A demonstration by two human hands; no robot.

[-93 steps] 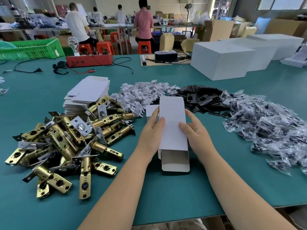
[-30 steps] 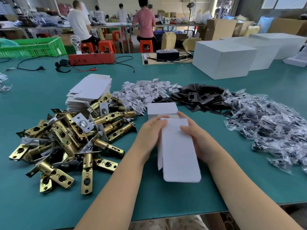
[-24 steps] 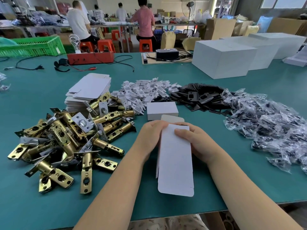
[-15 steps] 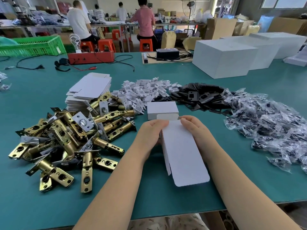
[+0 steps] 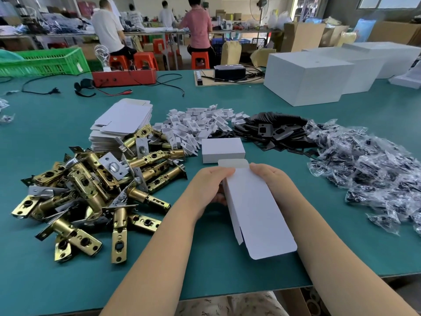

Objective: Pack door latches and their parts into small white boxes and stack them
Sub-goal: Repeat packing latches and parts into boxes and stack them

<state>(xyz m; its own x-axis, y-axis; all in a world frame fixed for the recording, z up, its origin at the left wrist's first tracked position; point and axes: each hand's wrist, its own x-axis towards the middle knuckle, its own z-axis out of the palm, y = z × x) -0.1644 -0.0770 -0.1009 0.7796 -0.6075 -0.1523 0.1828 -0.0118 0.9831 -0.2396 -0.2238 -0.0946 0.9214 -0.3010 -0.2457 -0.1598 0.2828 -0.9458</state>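
Both of my hands hold a small white carton above the green table, its near flap hanging open toward me. My left hand grips its left side with curled fingers, and my right hand grips its far right corner. A closed small white box lies just beyond them. Brass door latches are heaped to the left. A stack of flat white cartons stands behind the latches.
White card inserts, black strike plates and bagged screw packs lie in piles across the middle and right. Large white boxes stand at the back right. A red box and cables lie at the back. People sit at far tables.
The flat carton was lifted off the table and opened into a box shape. Its near end has swung slightly right, and the far flap now stands up between my fingertips.
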